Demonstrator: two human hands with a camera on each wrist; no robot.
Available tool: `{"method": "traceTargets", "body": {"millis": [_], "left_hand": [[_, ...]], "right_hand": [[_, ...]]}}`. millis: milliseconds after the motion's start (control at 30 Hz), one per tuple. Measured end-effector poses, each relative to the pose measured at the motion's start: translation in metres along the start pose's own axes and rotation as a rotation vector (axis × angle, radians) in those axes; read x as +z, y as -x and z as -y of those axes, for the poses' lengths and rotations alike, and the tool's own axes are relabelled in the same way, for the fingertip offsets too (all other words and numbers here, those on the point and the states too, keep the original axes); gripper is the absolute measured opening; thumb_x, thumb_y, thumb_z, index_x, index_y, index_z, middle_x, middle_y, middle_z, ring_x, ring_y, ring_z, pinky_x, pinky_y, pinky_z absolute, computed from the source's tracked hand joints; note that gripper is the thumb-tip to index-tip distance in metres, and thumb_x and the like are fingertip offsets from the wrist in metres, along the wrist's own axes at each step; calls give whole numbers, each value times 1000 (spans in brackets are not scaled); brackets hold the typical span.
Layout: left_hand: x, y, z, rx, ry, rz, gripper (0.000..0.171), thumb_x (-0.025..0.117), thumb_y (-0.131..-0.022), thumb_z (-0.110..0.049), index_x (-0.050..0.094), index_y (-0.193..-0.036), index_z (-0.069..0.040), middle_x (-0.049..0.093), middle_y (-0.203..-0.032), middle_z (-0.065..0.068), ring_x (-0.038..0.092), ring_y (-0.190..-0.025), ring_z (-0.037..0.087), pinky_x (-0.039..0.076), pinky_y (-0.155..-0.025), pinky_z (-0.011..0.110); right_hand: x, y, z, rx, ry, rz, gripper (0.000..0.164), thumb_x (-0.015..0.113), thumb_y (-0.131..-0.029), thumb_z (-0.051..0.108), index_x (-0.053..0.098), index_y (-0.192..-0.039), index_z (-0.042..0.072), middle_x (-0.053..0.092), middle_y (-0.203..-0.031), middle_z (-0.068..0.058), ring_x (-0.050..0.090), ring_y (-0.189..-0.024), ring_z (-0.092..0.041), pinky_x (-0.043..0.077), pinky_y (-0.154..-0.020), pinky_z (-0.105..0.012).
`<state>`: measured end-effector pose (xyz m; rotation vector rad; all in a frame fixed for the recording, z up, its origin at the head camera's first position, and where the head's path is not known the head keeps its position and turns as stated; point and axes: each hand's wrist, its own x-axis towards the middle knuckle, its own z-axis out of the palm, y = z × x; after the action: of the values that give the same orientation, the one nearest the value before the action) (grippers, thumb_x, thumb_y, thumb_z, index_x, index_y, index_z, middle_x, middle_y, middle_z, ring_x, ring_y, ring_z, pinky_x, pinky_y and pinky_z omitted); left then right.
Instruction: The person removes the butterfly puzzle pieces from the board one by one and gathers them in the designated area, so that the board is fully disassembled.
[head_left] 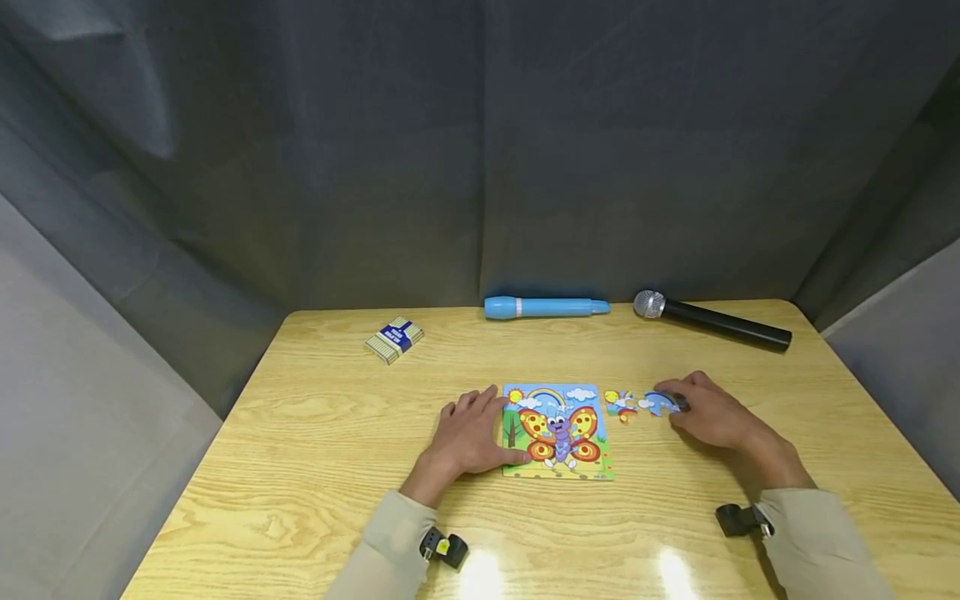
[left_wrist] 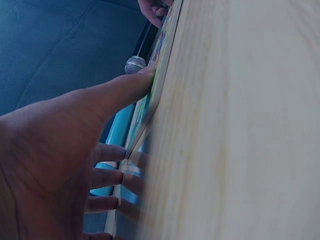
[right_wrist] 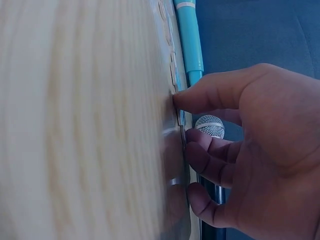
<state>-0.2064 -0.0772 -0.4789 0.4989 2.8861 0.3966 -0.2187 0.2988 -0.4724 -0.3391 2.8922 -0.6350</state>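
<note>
Butterfly puzzle (head_left: 558, 433) lies low centre in the frame, the left hand (head_left: 471, 435) spread at its left edge, thumb on top. Rightward, the right hand (head_left: 711, 414), fingers curled, pinches a blue piece (head_left: 657, 403) beside a sun piece (head_left: 619, 402). Farther up lie a striped box (head_left: 395, 339), black microphone (head_left: 723, 325) and blue microphone (head_left: 553, 307).

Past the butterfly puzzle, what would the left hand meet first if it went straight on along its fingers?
Probably the long blue object at the back; depth ahead of the left hand is unclear.

Head view looks forward-down from above; close, tilted wrist views share the table (head_left: 300, 433)
</note>
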Motion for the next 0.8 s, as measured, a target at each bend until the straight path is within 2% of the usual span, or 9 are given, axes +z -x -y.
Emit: {"method": "traceTargets", "body": {"millis": [267,533,800], "left_hand": [[1,-1,0,0,0,1,97,64,-71,-76,38,-149,-25,26,-161,1,28,-145,27,23,-115,56],[-1,-1,0,1,-6,-1,98,64,-70,-77,38,-149,-24,27,-161,1,28,-144,27,24,-114,56],[-1,-1,0,10,6,2,98,64,-70,-77,38,-149,-25,26,-161,1,28,-144,28,24,-114,56]], "right_hand": [[-2,1,9,-10,-3,-37,50,64,-88,16,52,-136,6,50,-112,-18,49,-90,-24,44,-76,-40],[6,-9,22,-63,8,-93,45,66,-89,15,57,-132,6,54,-114,-18,53,-97,-28,47,-83,-51],[20,-19,39,-127,42,-121,34,67,-87,15,65,-120,8,56,-106,-12,51,-88,-21,45,-76,-42]]}}
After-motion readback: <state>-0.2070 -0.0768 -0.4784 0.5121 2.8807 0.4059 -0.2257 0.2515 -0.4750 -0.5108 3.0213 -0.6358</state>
